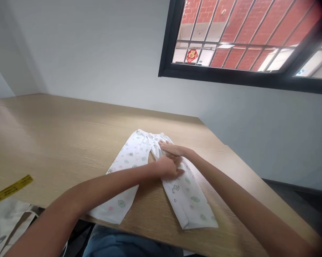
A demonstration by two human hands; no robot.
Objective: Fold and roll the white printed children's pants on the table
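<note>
A pair of white trousers (130, 153) printed with small animals and green and pink spots lies flat on the wooden table (70, 142). Its waistband points away from me and the two legs spread toward me. My right hand (171, 148) rests flat near the top of the right trouser leg, fingers stretched out. Just below it, my left hand (168, 167) reaches across to the same leg. It is somewhat blurred, with thumb and fingers apart on or just over the cloth. Neither hand has hold of anything.
A yellow printed strip (11, 189) lies at the table's left front edge. Below it is a whitish item (11, 214), partly cut off. A wall (110, 53) with a barred window (230, 39) stands behind the table, whose right edge slants toward me.
</note>
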